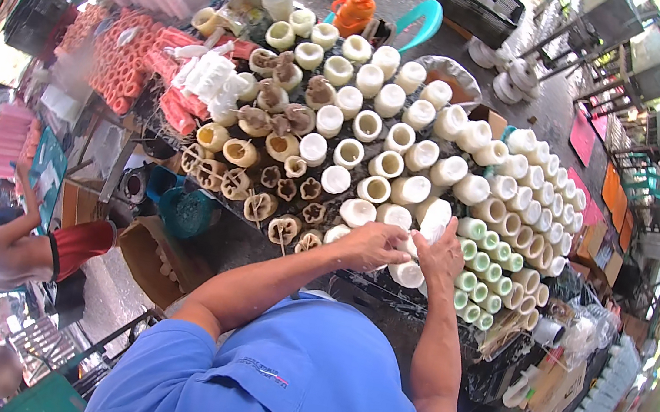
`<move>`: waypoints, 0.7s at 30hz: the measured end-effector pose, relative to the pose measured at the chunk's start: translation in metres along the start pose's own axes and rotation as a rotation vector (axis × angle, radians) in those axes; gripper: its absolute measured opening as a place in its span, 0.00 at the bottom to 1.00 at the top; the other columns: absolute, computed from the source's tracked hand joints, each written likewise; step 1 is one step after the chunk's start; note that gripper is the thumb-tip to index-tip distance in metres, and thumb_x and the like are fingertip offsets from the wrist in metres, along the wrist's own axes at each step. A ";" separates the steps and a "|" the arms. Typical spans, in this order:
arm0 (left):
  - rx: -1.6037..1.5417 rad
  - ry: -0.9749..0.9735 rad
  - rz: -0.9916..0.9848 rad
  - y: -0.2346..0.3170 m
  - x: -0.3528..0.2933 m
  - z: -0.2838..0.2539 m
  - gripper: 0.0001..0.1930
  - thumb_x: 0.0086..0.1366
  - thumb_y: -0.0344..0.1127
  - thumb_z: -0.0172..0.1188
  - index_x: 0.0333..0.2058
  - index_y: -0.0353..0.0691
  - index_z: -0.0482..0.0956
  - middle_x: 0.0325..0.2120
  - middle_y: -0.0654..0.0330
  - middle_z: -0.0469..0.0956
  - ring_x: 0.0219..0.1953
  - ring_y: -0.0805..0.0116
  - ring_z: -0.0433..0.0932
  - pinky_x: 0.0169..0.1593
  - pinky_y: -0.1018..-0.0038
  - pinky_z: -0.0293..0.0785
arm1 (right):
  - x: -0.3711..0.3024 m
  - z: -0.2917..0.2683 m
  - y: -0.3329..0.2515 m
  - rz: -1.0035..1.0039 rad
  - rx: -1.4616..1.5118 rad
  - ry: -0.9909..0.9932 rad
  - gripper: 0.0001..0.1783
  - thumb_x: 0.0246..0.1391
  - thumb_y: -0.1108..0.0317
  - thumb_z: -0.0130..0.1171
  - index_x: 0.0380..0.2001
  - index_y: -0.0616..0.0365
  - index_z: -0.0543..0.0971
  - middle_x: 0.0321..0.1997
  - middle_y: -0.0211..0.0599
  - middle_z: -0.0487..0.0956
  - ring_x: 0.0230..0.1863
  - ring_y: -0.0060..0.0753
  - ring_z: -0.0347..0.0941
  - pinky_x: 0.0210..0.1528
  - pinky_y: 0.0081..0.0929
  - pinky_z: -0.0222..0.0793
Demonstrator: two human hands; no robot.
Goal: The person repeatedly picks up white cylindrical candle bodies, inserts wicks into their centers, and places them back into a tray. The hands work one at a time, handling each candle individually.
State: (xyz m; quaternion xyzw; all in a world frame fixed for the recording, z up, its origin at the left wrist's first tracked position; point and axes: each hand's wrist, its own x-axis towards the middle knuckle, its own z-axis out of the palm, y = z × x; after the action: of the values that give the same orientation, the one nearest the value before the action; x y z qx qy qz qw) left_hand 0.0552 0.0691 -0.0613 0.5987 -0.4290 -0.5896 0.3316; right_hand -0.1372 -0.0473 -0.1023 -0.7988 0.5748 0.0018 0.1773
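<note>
Both hands (406, 250) pinch a white cylinder (428, 223), seemingly, on the crowded outdoor stall table (236, 238).

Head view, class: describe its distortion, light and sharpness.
Head view: fisheye bends the edges inside a black rim; daylight is even and soft; both hands, left hand and right hand, on a white cylinder, are sharp; the lower-left margin smears and washes out.

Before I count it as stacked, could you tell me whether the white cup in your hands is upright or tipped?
Tipped: the white cup lies sideways between both hands.
</note>
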 end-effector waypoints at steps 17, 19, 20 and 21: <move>-0.163 0.353 0.119 -0.008 -0.042 -0.054 0.42 0.60 0.40 0.75 0.69 0.34 0.63 0.56 0.42 0.81 0.57 0.51 0.83 0.60 0.61 0.78 | -0.037 -0.016 -0.144 -0.042 1.039 -0.394 0.46 0.67 0.62 0.69 0.76 0.72 0.56 0.64 0.51 0.78 0.61 0.36 0.78 0.63 0.32 0.75; -0.007 0.461 0.025 -0.008 -0.063 -0.093 0.39 0.61 0.37 0.73 0.68 0.33 0.65 0.53 0.40 0.83 0.55 0.47 0.85 0.59 0.60 0.79 | -0.028 -0.017 -0.184 -0.198 1.118 -0.517 0.49 0.67 0.61 0.69 0.77 0.72 0.53 0.64 0.51 0.78 0.62 0.36 0.77 0.64 0.33 0.75; 0.088 0.537 -0.093 -0.009 -0.072 -0.115 0.41 0.62 0.35 0.71 0.71 0.32 0.63 0.52 0.39 0.83 0.54 0.45 0.85 0.58 0.59 0.80 | -0.021 -0.012 -0.209 -0.177 1.135 -0.588 0.49 0.67 0.59 0.69 0.77 0.71 0.54 0.65 0.52 0.77 0.63 0.36 0.77 0.64 0.33 0.74; 0.112 0.556 -0.051 -0.013 -0.082 -0.143 0.42 0.62 0.35 0.69 0.72 0.30 0.61 0.54 0.37 0.82 0.56 0.45 0.84 0.59 0.58 0.80 | -0.016 -0.009 -0.233 -0.179 1.188 -0.660 0.49 0.67 0.57 0.69 0.78 0.70 0.54 0.66 0.53 0.77 0.63 0.37 0.77 0.64 0.33 0.74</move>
State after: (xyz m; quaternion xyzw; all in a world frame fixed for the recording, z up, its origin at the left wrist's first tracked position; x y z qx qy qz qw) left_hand 0.2038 0.1331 -0.0266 0.7654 -0.3381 -0.3862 0.3882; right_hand 0.0697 0.0288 -0.0253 -0.5680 0.3259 -0.0850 0.7509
